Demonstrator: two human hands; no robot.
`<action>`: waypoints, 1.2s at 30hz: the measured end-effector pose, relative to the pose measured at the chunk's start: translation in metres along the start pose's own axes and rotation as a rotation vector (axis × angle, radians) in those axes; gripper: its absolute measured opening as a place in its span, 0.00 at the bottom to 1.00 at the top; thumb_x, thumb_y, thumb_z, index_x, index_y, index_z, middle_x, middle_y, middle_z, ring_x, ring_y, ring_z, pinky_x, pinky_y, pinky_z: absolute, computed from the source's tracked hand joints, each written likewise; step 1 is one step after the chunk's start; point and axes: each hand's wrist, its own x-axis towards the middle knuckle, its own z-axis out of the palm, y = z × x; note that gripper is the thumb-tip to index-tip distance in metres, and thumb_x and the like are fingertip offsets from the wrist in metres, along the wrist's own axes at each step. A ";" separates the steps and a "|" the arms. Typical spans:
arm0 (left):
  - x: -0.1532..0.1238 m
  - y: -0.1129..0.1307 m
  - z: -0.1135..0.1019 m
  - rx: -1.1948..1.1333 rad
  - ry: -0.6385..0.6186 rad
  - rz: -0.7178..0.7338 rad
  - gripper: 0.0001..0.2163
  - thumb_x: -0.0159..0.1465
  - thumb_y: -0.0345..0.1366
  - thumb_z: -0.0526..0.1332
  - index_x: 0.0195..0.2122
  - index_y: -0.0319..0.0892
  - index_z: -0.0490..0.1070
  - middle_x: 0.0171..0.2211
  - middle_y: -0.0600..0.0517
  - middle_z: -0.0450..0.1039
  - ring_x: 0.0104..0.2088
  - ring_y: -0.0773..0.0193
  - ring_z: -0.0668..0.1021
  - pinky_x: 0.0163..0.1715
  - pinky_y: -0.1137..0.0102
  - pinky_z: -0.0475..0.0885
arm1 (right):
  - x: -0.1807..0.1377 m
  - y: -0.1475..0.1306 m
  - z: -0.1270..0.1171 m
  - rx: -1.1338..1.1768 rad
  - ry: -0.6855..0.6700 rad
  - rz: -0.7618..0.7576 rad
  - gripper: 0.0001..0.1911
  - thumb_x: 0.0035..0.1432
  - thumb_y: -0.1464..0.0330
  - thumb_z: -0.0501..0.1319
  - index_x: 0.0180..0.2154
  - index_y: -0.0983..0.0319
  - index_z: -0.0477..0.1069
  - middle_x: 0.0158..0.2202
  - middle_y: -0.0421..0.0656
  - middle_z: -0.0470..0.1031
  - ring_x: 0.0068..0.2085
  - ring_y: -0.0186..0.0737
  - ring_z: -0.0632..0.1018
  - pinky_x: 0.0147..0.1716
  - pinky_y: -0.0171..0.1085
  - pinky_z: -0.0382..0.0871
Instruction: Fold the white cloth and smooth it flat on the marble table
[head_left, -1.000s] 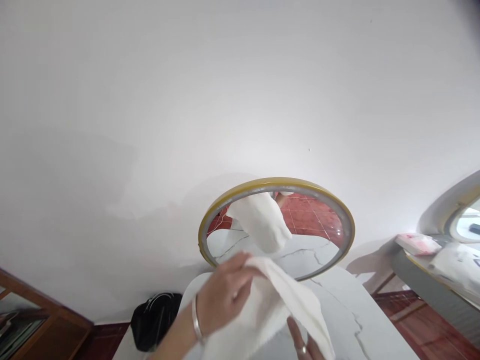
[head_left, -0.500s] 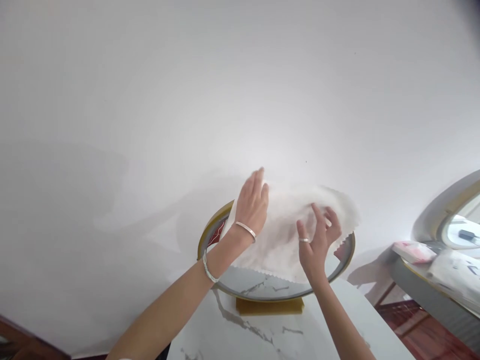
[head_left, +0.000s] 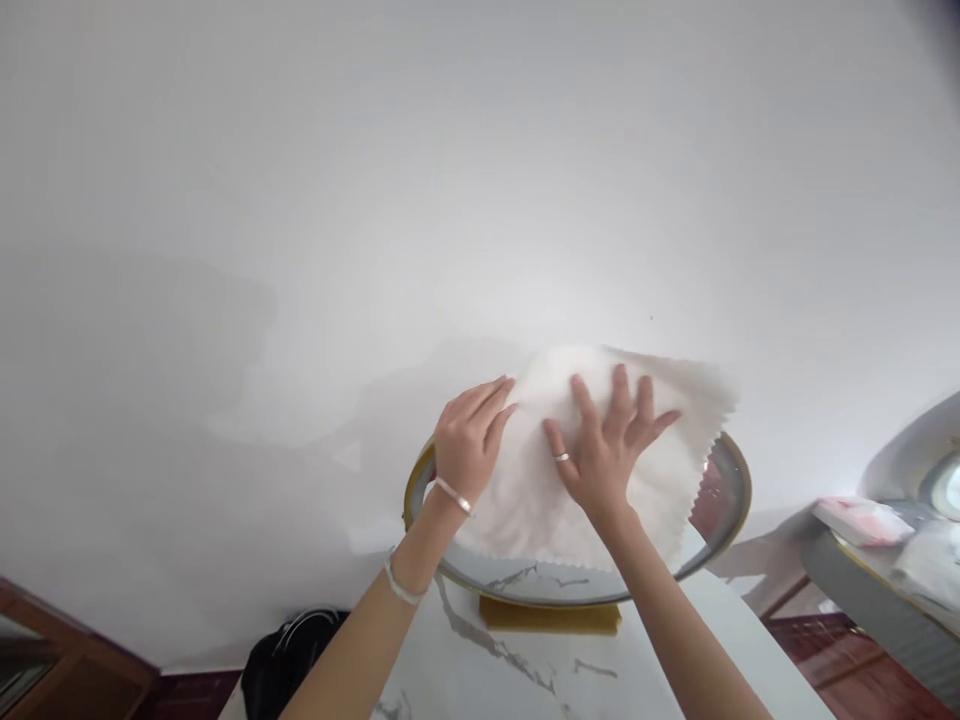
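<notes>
A thin white cloth (head_left: 525,500) with zigzag-cut edges drapes over the round, gold-rimmed tabletop mirror (head_left: 731,480), covering most of its glass. My left hand (head_left: 469,445) is at the cloth's upper left edge, fingers together and the thumb close to them, with the cloth's edge at the fingertips. Part of that grip is hidden by the hand itself. With fingers spread wide, my right hand (head_left: 604,450) lies palm down on the middle of the cloth. A ring shows on its thumb.
Under the mirror is its gold base (head_left: 551,614) on a white marble-patterned table (head_left: 495,680), against a white wall (head_left: 480,180). At right, a grey table (head_left: 877,600) carries a pink-and-white pack (head_left: 862,520) and another mirror. A black bag (head_left: 292,660) is at lower left.
My left hand has moved down and left to the cloth's edge. My right hand has flattened and spread on the cloth, which now reaches further right. The view has shifted slightly.
</notes>
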 end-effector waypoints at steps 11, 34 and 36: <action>-0.166 -0.057 -0.032 -0.114 0.167 -0.791 0.20 0.66 0.44 0.57 0.55 0.40 0.70 0.55 0.46 0.72 0.54 0.55 0.74 0.54 0.63 0.71 | -0.086 -0.068 0.042 0.233 -0.351 -0.464 0.27 0.65 0.65 0.51 0.64 0.46 0.53 0.44 0.40 0.79 0.40 0.39 0.79 0.48 0.41 0.71; 0.001 0.007 0.008 0.066 0.114 0.023 0.12 0.66 0.35 0.59 0.50 0.43 0.72 0.47 0.49 0.78 0.49 0.62 0.77 0.49 0.66 0.69 | 0.021 0.002 0.006 -0.047 0.178 -0.034 0.20 0.58 0.59 0.56 0.49 0.60 0.70 0.50 0.51 0.71 0.55 0.58 0.68 0.55 0.60 0.55; -0.030 -0.011 -0.006 0.030 0.185 -0.126 0.13 0.65 0.35 0.60 0.51 0.43 0.73 0.46 0.48 0.78 0.48 0.61 0.78 0.48 0.67 0.71 | 0.016 -0.025 0.013 0.034 0.064 -0.131 0.21 0.58 0.61 0.58 0.52 0.60 0.69 0.53 0.51 0.69 0.59 0.57 0.65 0.56 0.55 0.57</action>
